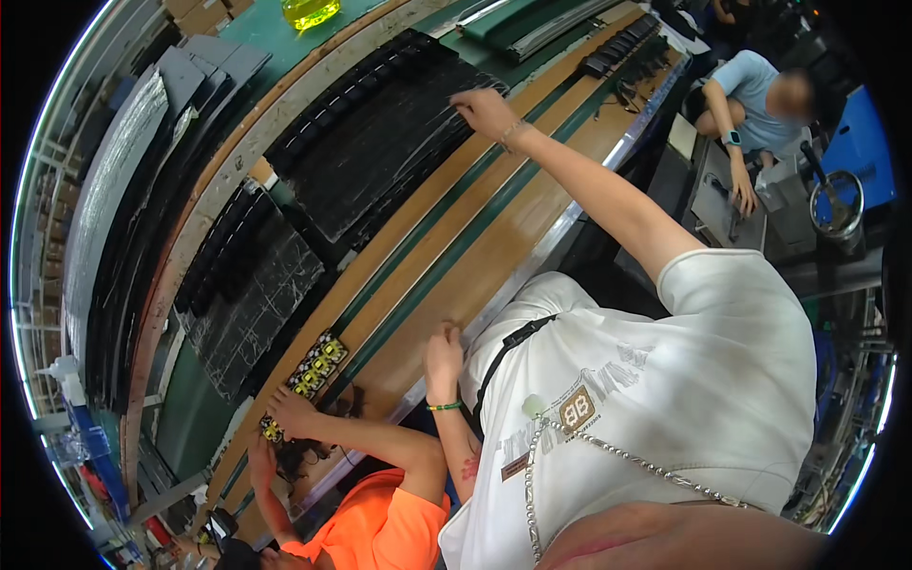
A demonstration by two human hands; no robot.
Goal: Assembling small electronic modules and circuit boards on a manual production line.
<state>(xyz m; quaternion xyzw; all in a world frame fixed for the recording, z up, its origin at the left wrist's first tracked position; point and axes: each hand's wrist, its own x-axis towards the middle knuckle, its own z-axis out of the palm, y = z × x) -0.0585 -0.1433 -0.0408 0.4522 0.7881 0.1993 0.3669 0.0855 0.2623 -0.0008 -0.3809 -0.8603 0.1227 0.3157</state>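
Note:
My right hand (486,114) reaches far over the workbench, above the near right end of a large black scuffed sheet (380,161). Its fingers stretch out, slightly bent, and I see nothing held in them. Close to my body, at the near edge of the bench (513,242), my left hand (444,356) is curled, with a green band at the wrist. Whatever its fingers may hold is hidden. A row of black parts (342,90) lines the far edge of the black sheet.
Two green strips run along the wooden bench. A co-worker in an orange shirt (380,522) handles yellow-and-black parts (318,366) at the left. Another person (755,95) sits at the right by a metal cylinder (838,202). A second black sheet (252,294) and a yellow-liquid container (311,11) lie beyond.

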